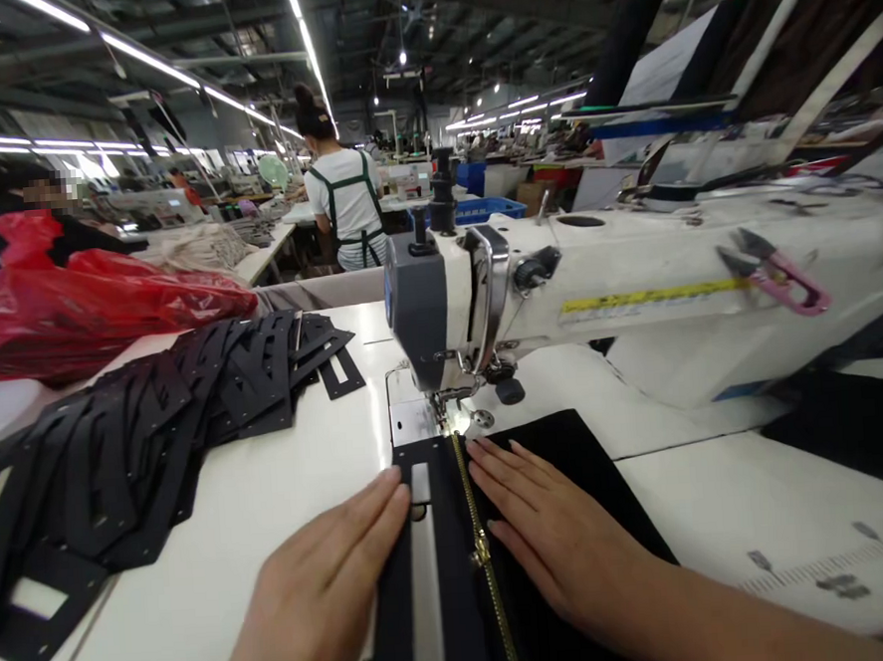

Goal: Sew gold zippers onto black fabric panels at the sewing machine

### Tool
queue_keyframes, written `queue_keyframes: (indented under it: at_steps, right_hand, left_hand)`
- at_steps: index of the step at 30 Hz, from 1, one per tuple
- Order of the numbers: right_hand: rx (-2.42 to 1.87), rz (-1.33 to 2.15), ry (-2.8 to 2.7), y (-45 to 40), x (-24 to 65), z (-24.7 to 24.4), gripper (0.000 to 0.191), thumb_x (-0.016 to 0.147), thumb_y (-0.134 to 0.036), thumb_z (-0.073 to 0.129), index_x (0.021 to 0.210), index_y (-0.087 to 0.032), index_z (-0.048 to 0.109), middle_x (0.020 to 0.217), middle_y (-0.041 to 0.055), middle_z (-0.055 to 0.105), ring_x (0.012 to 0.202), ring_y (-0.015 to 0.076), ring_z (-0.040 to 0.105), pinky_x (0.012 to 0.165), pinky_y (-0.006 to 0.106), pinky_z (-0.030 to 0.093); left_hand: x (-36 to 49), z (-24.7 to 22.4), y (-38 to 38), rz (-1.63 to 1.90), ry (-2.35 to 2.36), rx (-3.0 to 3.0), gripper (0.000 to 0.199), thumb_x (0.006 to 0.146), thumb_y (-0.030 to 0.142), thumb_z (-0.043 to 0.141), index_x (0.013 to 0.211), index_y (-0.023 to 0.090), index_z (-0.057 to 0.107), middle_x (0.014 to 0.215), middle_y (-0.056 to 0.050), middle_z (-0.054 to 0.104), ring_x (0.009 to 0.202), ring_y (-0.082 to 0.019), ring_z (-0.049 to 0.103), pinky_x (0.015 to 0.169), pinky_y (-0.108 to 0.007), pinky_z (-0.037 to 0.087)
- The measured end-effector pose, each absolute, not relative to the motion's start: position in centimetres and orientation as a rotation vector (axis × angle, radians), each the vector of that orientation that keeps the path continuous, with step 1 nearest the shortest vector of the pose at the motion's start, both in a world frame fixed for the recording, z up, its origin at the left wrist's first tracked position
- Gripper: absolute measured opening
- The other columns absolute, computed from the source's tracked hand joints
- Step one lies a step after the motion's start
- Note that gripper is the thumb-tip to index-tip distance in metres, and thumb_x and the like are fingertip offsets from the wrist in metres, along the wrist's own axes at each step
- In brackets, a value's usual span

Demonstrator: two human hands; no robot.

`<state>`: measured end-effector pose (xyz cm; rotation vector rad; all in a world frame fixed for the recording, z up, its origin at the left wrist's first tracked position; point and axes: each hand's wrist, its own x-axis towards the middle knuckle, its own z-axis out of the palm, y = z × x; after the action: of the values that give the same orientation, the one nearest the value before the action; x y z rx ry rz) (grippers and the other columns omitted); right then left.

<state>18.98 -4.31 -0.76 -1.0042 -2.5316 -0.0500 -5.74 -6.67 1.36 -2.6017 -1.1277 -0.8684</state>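
Under the needle of a white and grey sewing machine (pixel 419 307) lies the top of a dark strip (pixel 456 569) with a long slot. A gold zipper (pixel 478 538) runs along its right side, beside black fabric (pixel 569 452). My left hand (pixel 328 567) rests with its fingertips on the strip's left edge, fingers extended and holding nothing. Flat on the black fabric, just right of the zipper, lies my right hand (pixel 551 533), its fingers spread. Both hands are in front of the presser foot.
Many dark slotted pieces (pixel 212 384) are piled on the left of the white table (pixel 274 520). Behind them sits a red plastic bag (pixel 111 301). Pink-handled snips (pixel 790 284) rest against the machine arm. A person (pixel 348 202) in an apron stands farther back.
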Motion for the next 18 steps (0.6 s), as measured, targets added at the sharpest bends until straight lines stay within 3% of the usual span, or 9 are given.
queue_keyframes:
  at_steps: [3,7,12,18]
  right_hand:
    - [-0.996,-0.017,-2.561,-4.5,19.0,-0.6,0.045,0.085,-0.009,0.033,0.129,-0.004,0.042,0.135,0.0174,0.04,0.129,0.0232,0.031,0.102,0.047,0.034]
    - [-0.979,0.011,-2.508,-4.1,19.1,-0.6,0.047,0.084,-0.009,0.034,0.131,-0.006,0.04,0.135,0.0149,0.041,0.128,0.0215,0.031,0.103,0.043,0.034]
    - [-1.01,-0.004,-2.472,-3.7,19.0,-0.6,0.048,0.085,-0.011,0.033,0.132,-0.005,0.037,0.133,0.0164,0.042,0.124,0.0242,0.038,0.099,0.043,0.038]
    - [-1.031,0.11,-2.586,-3.0,19.0,-0.9,0.054,0.089,-0.029,0.039,0.14,-0.017,0.026,0.137,0.0169,0.037,0.124,0.0318,0.036,0.097,0.052,0.035]
  left_hand:
    - [-2.2,1.0,-5.1,-0.774,-0.948,-2.652,0.036,0.087,0.006,0.031,0.115,0.007,0.054,0.115,-0.015,0.061,0.107,-0.02,0.057,0.089,-0.031,0.049]
    - [-0.1,1.0,-3.7,-0.607,-0.949,-2.697,0.036,0.088,0.005,0.028,0.105,0.005,0.06,0.108,-0.017,0.064,0.101,-0.022,0.061,0.087,-0.034,0.051]
    - [-0.9,-0.2,-3.2,-0.603,-0.904,-2.654,0.035,0.091,0.008,0.027,0.105,0.006,0.059,0.111,-0.016,0.063,0.106,-0.023,0.058,0.089,-0.036,0.049]
    - [-2.2,-1.1,-2.4,-0.623,-0.853,-2.694,0.034,0.092,0.017,0.032,0.117,0.015,0.054,0.116,-0.01,0.061,0.112,-0.022,0.054,0.094,-0.031,0.046]
